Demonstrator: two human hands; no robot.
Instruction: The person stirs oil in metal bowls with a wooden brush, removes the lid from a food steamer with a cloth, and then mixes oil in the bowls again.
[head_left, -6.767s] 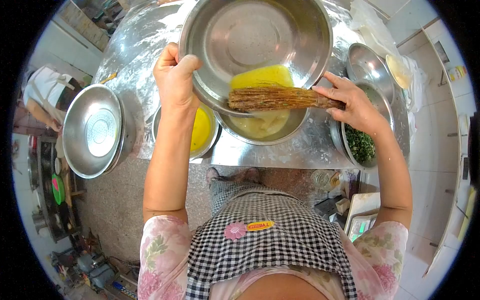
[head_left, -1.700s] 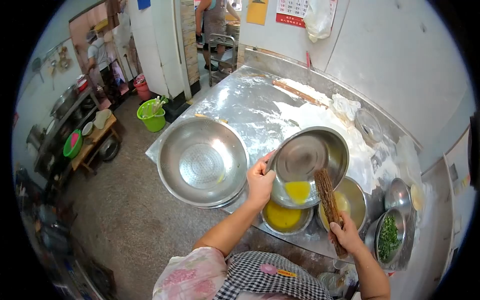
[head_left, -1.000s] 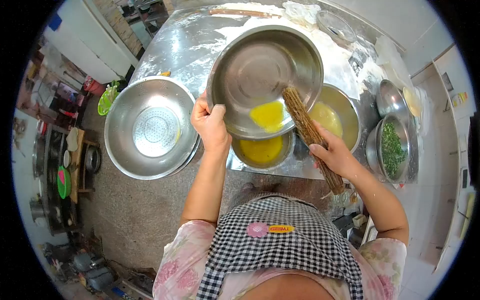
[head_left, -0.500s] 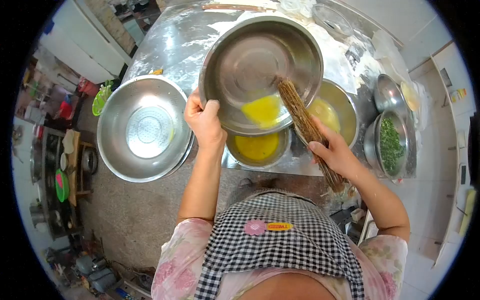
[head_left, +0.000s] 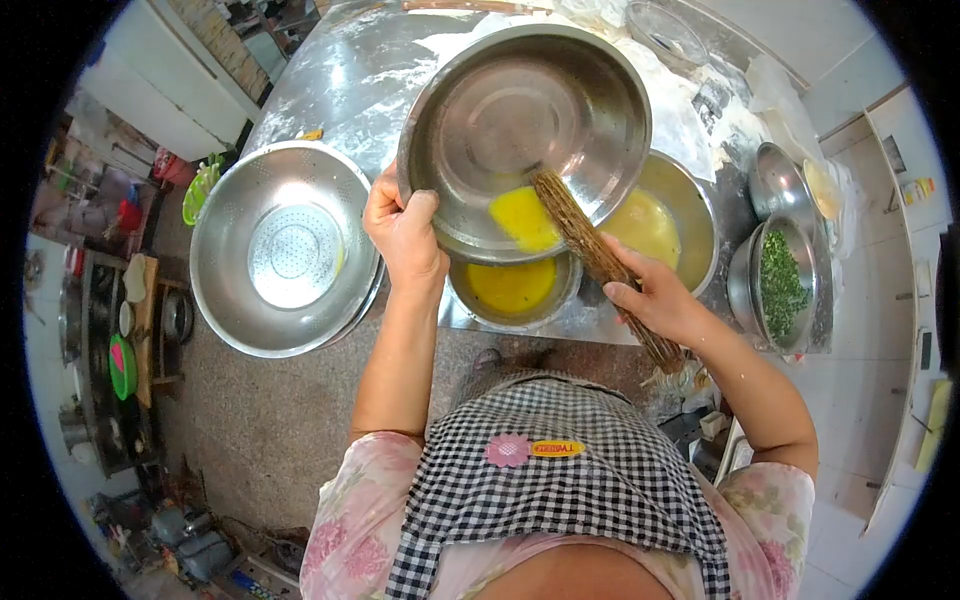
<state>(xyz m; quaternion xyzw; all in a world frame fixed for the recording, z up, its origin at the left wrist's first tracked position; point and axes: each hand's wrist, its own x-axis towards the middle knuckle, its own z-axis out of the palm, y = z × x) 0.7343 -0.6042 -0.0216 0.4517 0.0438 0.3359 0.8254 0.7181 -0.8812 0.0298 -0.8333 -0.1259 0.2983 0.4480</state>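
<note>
My left hand is closed on the rim of a large steel basin, which is tilted so that yellow liquid pools at its lower edge. A brown bundled-twig brush is gripped in my right hand, its tip inside the basin at the pool. Below the basin stands a smaller bowl of yellow liquid, partly covered by it. Just right of that, a bowl of paler yellow liquid sits partly behind the basin and brush.
A perforated steel colander rests on stacked bowls at the table's left edge. At the right are a bowl of chopped greens and a steel bowl. White flour covers part of the steel table behind the basin.
The view has swung from the room down to the table. The brush tip has shifted left across the basin, into the yellow pool. Both hands keep their holds.
</note>
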